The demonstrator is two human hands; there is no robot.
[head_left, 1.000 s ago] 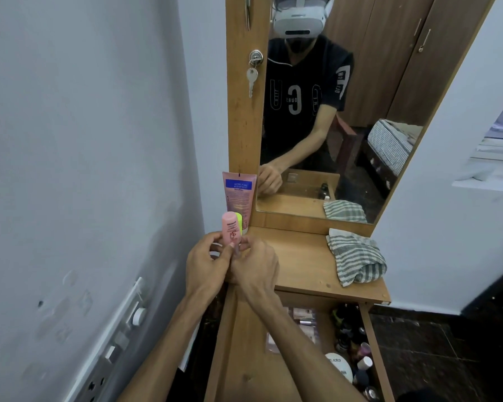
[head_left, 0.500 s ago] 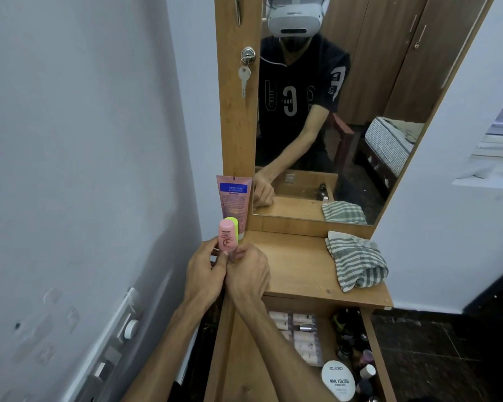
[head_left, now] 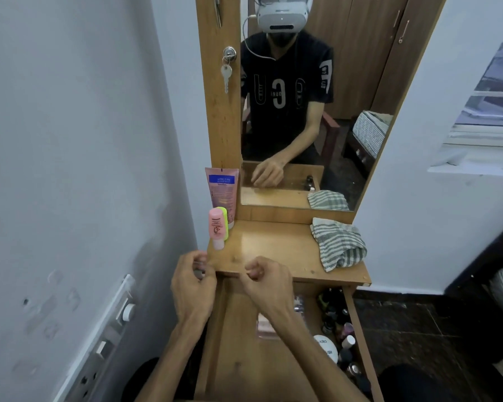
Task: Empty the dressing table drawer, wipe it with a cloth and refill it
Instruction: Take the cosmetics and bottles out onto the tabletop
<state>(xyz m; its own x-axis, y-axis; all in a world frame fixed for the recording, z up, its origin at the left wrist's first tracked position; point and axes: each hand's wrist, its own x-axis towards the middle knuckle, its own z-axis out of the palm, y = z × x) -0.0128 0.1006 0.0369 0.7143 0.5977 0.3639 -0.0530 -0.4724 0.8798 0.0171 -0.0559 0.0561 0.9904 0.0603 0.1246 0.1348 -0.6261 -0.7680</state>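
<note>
The open drawer [head_left: 273,358] is right under you, and it runs long from you toward the mirror. Most of its wooden floor is bare. Along its right side sit many small dark bottles [head_left: 336,320], a round white jar [head_left: 328,348] and a little bottle with a white cap [head_left: 348,341]. Some small packets [head_left: 266,326] lie near the middle, partly hidden by your arm.

Your left hand [head_left: 193,285] is just past the left front corner of the table top [head_left: 273,248]. Its fingers are curled in, and something small and grey shows between them, but it is too hidden to tell what it is. Your right hand [head_left: 266,281] is over the front edge of the table top. Its fingers are curled loosely and it holds nothing. The two hands are near each other but not touching.

A small pink bottle [head_left: 216,231] stands up straight on the left part of the table top, cap down, near your left hand but not touching any finger. A yellow-green bottle [head_left: 225,224] stands close behind it. Behind both, a tall pink tube [head_left: 223,190] stands upright at the wooden frame, with a blue label near its top.

The striped cloth [head_left: 339,246] lies bunched on the right side of the table top, well apart from both hands.

At the back, the mirror [head_left: 346,82] shows you, and a key [head_left: 226,75] hangs from a lock on the frame.
</note>
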